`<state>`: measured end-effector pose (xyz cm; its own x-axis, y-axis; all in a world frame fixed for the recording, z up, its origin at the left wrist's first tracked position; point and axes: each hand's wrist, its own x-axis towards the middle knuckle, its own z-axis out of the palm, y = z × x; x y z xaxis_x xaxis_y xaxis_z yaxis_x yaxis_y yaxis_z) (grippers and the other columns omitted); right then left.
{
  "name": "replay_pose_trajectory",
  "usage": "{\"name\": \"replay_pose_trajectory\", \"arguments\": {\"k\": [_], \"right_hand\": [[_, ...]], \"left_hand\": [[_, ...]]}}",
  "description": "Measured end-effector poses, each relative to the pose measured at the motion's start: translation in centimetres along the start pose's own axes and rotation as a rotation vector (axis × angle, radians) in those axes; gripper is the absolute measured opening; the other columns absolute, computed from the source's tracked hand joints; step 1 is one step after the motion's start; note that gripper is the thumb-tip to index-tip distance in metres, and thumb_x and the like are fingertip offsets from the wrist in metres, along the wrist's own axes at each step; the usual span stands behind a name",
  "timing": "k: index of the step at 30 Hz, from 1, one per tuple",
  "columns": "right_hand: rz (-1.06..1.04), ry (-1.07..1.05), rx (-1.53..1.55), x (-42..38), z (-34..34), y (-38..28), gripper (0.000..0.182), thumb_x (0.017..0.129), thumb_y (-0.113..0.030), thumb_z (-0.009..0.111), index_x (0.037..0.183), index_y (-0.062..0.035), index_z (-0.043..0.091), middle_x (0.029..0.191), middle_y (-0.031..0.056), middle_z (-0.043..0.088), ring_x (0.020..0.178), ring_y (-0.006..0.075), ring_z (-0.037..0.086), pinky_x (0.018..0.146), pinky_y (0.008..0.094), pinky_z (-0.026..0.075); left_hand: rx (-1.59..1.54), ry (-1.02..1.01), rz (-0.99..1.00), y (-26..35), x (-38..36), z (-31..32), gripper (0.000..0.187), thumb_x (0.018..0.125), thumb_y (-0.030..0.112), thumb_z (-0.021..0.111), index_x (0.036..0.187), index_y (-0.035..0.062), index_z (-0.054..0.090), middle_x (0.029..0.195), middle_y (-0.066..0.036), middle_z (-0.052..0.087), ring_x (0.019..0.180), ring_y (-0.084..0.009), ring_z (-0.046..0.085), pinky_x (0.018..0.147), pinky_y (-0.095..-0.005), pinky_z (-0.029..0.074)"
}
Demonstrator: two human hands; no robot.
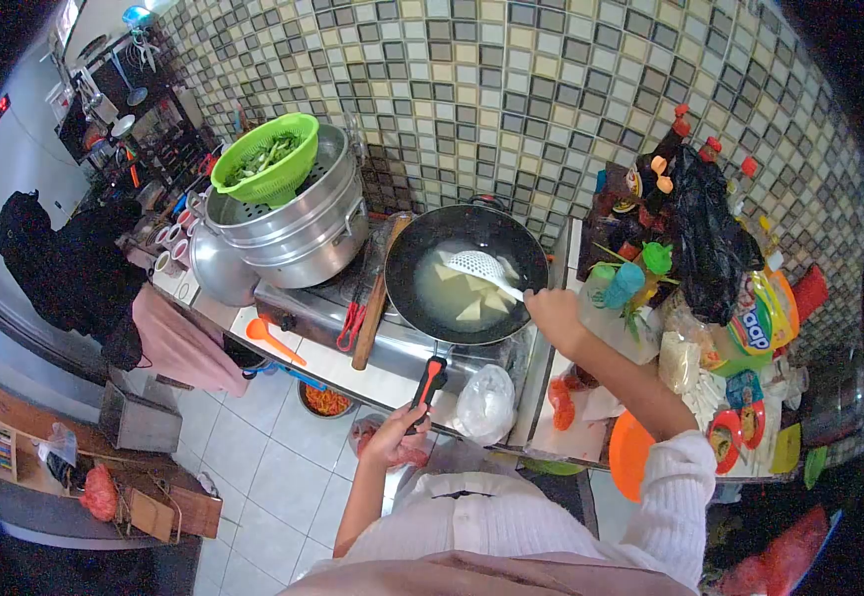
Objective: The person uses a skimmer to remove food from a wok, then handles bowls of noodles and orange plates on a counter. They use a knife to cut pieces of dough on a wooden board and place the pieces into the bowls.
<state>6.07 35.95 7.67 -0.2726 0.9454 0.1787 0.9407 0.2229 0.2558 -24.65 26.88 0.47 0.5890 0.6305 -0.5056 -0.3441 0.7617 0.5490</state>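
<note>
My left hand point(395, 433) is closed round the black and red handle of a dark wok point(404, 283) on the stove. Cloudy liquid fills the bottom of the wok, with several pale triangular pieces point(471, 311) in it that look like tofu. My right hand point(554, 318) grips a white slotted spoon point(476, 264) by its handle, at the wok's right rim. The spoon's perforated bowl lies over the pale pieces. Just right of the wok handle, a knotted clear plastic bag point(486, 405) with something white inside rests at the counter's front.
Left of the wok stand a wooden rolling pin point(382, 298), red-handled tongs point(352, 326), an orange spoon point(275, 341) and a large steamer pot point(293, 248) topped by a green colander point(268, 161). Bottles, a black bag point(705, 238) and an orange plate point(630, 457) crowd the right.
</note>
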Motion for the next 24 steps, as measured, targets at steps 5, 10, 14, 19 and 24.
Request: {"name": "replay_pose_trajectory", "arguments": {"k": [5, 10, 14, 19, 24], "right_hand": [[0.089, -0.001, 0.006, 0.9, -1.8, 0.5, 0.011, 0.074, -0.012, 0.048, 0.078, -0.0094, 0.058, 0.059, 0.0082, 0.059, 0.055, 0.0227, 0.061, 0.045, 0.0345, 0.046], [0.164, 0.178, 0.017, 2.3, -0.4, -0.1, 0.007, 0.069, -0.010, 0.052, 0.067, -0.0085, 0.059, 0.060, 0.0087, 0.060, 0.054, 0.0219, 0.061, 0.046, 0.0331, 0.047], [0.118, 0.158, 0.009, 2.9, 2.5, -0.9, 0.009, 0.070, -0.012, 0.051, 0.073, -0.0062, 0.058, 0.057, 0.0080, 0.059, 0.051, 0.0206, 0.060, 0.044, 0.0316, 0.045], [0.108, 0.098, 0.043, 0.6, 5.0, -4.0, 0.025, 0.069, -0.012, 0.052, 0.089, 0.0003, 0.059, 0.055, 0.0065, 0.057, 0.048, 0.0186, 0.058, 0.043, 0.0303, 0.044], [0.089, 0.071, -0.057, -1.7, 4.8, -5.4, 0.026, 0.068, -0.012, 0.052, 0.091, 0.0013, 0.058, 0.055, 0.0063, 0.058, 0.048, 0.0172, 0.058, 0.041, 0.0287, 0.043]], "left_hand": [[0.000, -0.012, -0.006, -0.2, 0.1, -0.3, 0.022, 0.086, 0.020, 0.047, 0.100, 0.0035, 0.044, 0.060, 0.001, 0.040, 0.038, -0.0024, 0.029, 0.032, -0.0164, 0.021], [0.007, -0.031, -0.008, -0.1, 0.1, -0.3, 0.022, 0.086, 0.021, 0.048, 0.100, 0.0042, 0.044, 0.060, 0.002, 0.040, 0.038, -0.0022, 0.029, 0.032, -0.0163, 0.021], [0.010, -0.025, -0.001, 0.1, 0.0, 0.0, 0.022, 0.086, 0.021, 0.048, 0.100, 0.0040, 0.044, 0.060, 0.002, 0.040, 0.037, -0.0021, 0.029, 0.032, -0.0161, 0.021], [0.019, -0.012, -0.007, -0.1, 0.1, -0.2, 0.023, 0.085, 0.021, 0.049, 0.100, 0.0036, 0.044, 0.060, 0.001, 0.041, 0.037, -0.0023, 0.029, 0.032, -0.0159, 0.021], [0.022, 0.020, -0.011, 0.0, 0.0, 0.1, 0.023, 0.085, 0.022, 0.049, 0.099, 0.0040, 0.045, 0.059, 0.001, 0.041, 0.037, -0.0028, 0.029, 0.032, -0.0169, 0.022]]}}
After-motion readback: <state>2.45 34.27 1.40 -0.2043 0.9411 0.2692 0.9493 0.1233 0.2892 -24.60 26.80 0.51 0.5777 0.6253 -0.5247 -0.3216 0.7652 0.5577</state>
